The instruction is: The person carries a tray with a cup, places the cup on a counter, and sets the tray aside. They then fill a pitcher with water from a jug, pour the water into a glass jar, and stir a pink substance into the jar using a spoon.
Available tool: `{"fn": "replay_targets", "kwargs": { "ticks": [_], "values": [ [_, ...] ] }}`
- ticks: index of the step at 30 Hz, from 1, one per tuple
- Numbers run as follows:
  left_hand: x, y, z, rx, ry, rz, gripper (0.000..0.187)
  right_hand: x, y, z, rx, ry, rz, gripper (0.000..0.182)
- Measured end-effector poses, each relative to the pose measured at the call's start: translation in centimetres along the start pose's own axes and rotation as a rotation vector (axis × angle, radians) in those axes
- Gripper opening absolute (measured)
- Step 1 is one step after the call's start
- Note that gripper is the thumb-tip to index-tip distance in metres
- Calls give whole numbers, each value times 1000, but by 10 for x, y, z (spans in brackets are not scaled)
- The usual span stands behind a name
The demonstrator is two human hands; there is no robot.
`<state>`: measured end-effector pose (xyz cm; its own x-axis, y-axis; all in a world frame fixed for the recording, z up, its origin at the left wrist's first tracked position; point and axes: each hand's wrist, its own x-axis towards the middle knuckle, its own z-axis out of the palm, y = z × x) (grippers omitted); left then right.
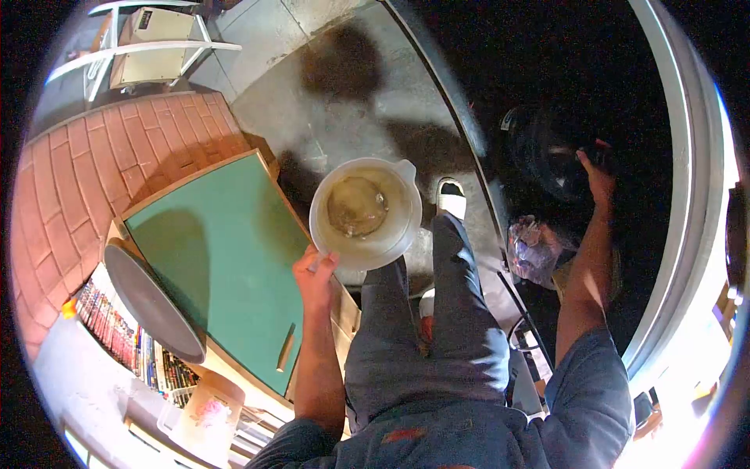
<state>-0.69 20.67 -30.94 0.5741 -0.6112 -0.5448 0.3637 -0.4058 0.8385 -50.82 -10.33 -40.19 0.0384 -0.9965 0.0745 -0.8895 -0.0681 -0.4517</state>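
Your left hand [316, 283] grips the pitcher [400, 219] by its handle [314, 267], likely steadying its contents [355, 207]; I can't tell whether your right hand [600, 180], upper right, grips.

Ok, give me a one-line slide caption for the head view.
Left hand holding a pale, spouted container beside a green panel, right hand stretched out into deep shadow.

Whitish bowl [400, 220], green panel [242, 250] (tan-edged), reddish brick-patterned surface [101, 156].
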Motion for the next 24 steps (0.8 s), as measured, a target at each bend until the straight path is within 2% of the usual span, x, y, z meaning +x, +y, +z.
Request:
{"fn": "replay_targets", "kwargs": {
  "ticks": [2, 3, 5, 9, 11, 12, 14, 16, 18, 19, 20, 21, 22, 23, 24],
  "values": [
    [-4, -6, -5, 30, -20, -23, 21, -3, -1, 0, 38, 28, 233, 53],
    [-7, -4, -4, 34, -22, -26, 21, -5, 3, 1, 37, 26, 238, 53],
    [-10, 1, 0, 3, -39, -57, 21, -9, 20, 8, 70, 135, 524, 61],
    [-16, 9, 1, -30, -38, -55, 19, -19, 35, 9, 213, 218, 451, 68],
    [-20, 24, 7, -36, -61, -17, 13, -22, 35, 9, -48, 99, 677, 75],
    [-22, 30, 7, -34, -58, -11, 13, -25, 41, 18, -42, 98, 675, 75],
    [-27, 44, 5, -73, -85, -34, 9, -33, 52, 41, -106, 290, 676, 79],
    [-34, 61, 0, -72, -90, -20, 9, -58, -16, 42, -88, 256, 667, 75],
    [-42, 80, -3, -84, -99, 8, 10, -96, -41, 75, 86, 199, 644, 60],
    [-46, 91, -6, -113, -165, 92, 9, -99, -140, 30, 143, -156, 809, 40],
    [-51, 103, -10, -140, -229, 179, 9, -130, -139, 68, 806, 69, 485, 30],
    [-60, 121, -10, -144, -230, 207, 9, -139, -185, 51, 862, -116, 340, 24],
    [-74, 144, -5, -122, -201, 190, 7, -144, -249, 17, 953, -270, 392, 29],
    [-83, 163, -3, -104, -175, 185, 6, -146, -293, -7, 1020, -312, 230, 35],
    [-90, 177, -6, -114, -182, 233, 6, -151, -333, -27, 1284, -278, 34, 49]
  ]
}}
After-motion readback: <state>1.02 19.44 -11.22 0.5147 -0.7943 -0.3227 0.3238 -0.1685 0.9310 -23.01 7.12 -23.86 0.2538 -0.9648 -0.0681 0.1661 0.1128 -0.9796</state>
